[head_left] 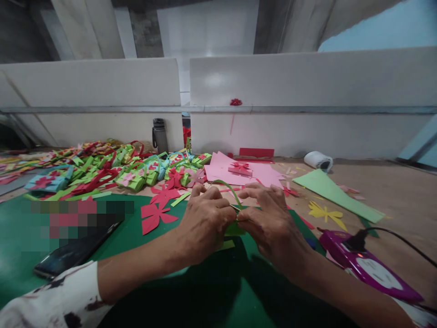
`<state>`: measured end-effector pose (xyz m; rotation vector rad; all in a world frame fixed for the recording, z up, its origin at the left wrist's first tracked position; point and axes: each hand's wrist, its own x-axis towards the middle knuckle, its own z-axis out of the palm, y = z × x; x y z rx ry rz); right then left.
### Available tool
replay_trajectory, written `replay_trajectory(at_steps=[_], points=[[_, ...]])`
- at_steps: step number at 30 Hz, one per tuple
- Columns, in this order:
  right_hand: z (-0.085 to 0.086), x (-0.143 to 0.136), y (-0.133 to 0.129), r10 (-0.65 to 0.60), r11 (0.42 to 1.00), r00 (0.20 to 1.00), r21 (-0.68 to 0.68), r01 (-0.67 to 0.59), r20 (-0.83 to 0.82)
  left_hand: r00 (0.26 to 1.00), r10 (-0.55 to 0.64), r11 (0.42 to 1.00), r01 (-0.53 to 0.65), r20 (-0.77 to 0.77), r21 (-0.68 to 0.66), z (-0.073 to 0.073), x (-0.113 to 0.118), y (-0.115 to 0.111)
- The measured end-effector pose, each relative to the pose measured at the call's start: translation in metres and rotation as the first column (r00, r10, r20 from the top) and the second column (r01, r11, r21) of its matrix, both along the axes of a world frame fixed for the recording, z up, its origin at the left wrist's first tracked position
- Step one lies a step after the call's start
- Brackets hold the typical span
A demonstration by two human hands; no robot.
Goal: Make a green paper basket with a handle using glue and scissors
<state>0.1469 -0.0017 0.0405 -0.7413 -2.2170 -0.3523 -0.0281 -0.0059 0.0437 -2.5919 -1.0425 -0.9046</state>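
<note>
Over the green mat (164, 282), both my hands are closed on a small green paper bag (235, 229), mostly hidden by the fingers. Its thin green paper handle (228, 184) curves up between them. My left hand (206, 223) grips it from the left, fingers bent. From the right, my right hand (271, 223) pinches it between thumb and index finger, the other fingers raised. A thin shiny edge shows between the hands, too small to name. Red paper flowers (157, 217) lie left of my left hand, and a yellow-green paper scrap (226, 245) lies beneath.
Decorated paper bags (133, 177) are heaped at back left, near a dark bottle (159, 135). Pink sheets (218, 166) lie behind my hands. At right are a green sheet (336, 193), a yellow paper butterfly (327, 214) and a purple power strip (372, 269). A phone (78, 246) lies left.
</note>
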Motion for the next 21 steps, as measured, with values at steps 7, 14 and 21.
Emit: replay_trajectory(at_steps=[7,14,21], points=[[0.0006,0.0046,0.0042,0.040,0.999,0.998,0.016,-0.041,0.047,0.999,-0.046,0.999,0.046,-0.010,0.003,0.0019,-0.0012,-0.0016],[0.0078,0.0063,0.0011,0.057,0.998,0.997,0.009,-0.058,0.058,0.999,-0.013,1.000,0.014,-0.045,0.019,0.0034,-0.0034,-0.0012],[0.0052,0.0087,0.0060,0.116,0.985,0.991,-0.131,-0.108,0.058,0.998,-0.038,0.999,0.039,-0.054,0.029,-0.0004,-0.0058,0.0032]])
